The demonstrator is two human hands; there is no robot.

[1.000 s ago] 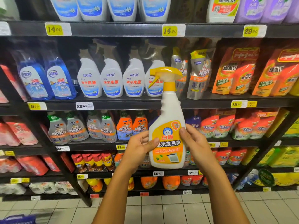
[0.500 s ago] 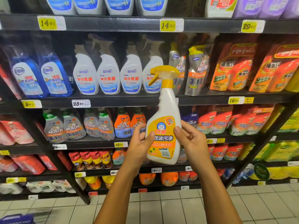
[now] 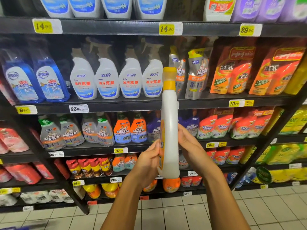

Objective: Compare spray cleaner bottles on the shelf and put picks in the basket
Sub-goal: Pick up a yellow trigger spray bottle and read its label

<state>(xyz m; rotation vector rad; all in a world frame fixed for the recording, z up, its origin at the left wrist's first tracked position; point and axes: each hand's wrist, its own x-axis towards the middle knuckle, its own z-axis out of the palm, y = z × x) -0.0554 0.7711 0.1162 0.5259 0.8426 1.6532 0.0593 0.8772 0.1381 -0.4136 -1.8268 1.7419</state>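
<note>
Both hands, left hand [image 3: 147,161] and right hand [image 3: 191,146], are gripping the bottle [image 3: 169,130] upright, blocking purple sprays [image 3: 153,128] at 12 o'clock on the shelf [image 3: 116,106].

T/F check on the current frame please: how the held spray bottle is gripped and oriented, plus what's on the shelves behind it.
1. Both hands hold the spray bottle. True: left hand and right hand grip its lower body from either side.
2. The bottle's front label faces the camera. False: its narrow side faces the camera, with only a sliver of yellow label at the left edge.
3. The bottle has a blue trigger head. False: it is yellow.
4. White spray bottles stand in a row on the shelf behind. True.
5. The bottle is held upside down. False: it is upright, head on top.
</note>
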